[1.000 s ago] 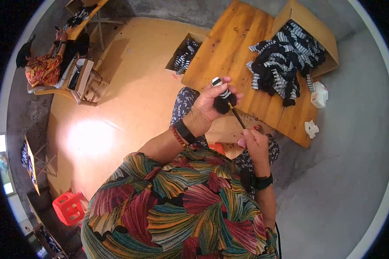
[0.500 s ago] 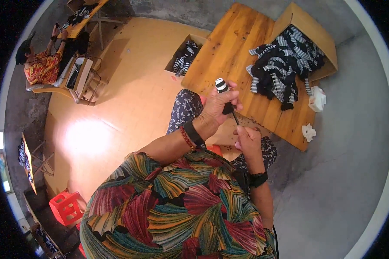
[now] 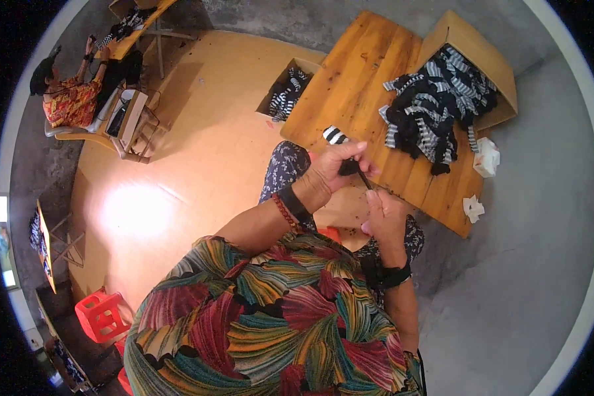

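Note:
My left hand (image 3: 336, 169) is closed around a black-and-white striped knit piece (image 3: 334, 135), rolled or bunched into a narrow tube. Its striped end sticks out above the fingers, and a black part shows under the palm. From there a thin dark strip (image 3: 363, 179) runs down to my right hand (image 3: 384, 214), whose thumb and fingers pinch its lower end. Whether this strip is a slim tool or stretched yarn I cannot tell. Both hands are above my lap, just short of the wooden table (image 3: 336, 72).
On the table a tipped cardboard box (image 3: 505, 79) spills a heap of striped knit pieces (image 3: 429, 99). A white tissue pack (image 3: 486, 158) and crumpled tissue (image 3: 472, 208) lie by its right edge. Another box (image 3: 265, 104) stands left. A co-worker (image 3: 72, 102) sits far left; a red stool (image 3: 102, 315) stands lower left.
The striped end in my left hand now tilts further left. My right hand has shifted slightly right, still pinching the dark strip. The co-worker's hands have moved a little.

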Demonstrator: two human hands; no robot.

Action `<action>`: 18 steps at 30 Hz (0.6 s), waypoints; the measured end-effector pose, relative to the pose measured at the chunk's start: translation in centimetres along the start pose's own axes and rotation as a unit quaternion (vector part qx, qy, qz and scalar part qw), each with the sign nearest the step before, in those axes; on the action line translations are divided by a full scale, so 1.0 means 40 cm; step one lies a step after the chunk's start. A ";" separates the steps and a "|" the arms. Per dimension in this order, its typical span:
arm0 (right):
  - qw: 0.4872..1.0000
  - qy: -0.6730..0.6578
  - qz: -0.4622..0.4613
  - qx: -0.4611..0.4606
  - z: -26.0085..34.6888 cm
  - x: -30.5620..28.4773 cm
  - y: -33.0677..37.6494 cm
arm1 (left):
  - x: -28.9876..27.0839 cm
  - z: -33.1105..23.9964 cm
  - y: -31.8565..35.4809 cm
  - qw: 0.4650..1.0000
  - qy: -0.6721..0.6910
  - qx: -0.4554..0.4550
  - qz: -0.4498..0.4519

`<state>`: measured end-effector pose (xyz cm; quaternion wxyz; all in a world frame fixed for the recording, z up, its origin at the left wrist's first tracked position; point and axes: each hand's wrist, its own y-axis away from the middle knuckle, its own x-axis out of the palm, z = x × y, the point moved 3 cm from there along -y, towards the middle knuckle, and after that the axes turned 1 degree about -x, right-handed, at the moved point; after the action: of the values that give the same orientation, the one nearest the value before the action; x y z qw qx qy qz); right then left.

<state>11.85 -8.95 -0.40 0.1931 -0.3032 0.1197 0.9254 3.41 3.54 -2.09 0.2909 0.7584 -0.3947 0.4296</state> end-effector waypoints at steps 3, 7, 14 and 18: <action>0.988 -0.138 0.022 0.057 0.014 0.001 0.009 | 0.024 0.010 0.001 0.999 -0.020 0.025 -0.011; 0.987 -0.163 -0.005 0.013 0.029 0.030 -0.018 | 0.015 0.076 0.016 0.981 -0.181 -0.072 -0.024; 0.940 -0.327 0.025 0.090 0.063 0.004 -0.015 | 0.025 0.010 0.011 0.988 -0.135 0.041 0.060; 0.985 -0.158 -0.067 -0.035 0.054 0.007 -0.026 | 0.042 -0.114 0.001 0.990 -0.021 0.132 0.048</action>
<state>10.98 -7.21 1.03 0.2605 -0.1671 0.0343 0.9503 2.00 6.51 1.52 0.1589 0.7793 -0.3764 0.4751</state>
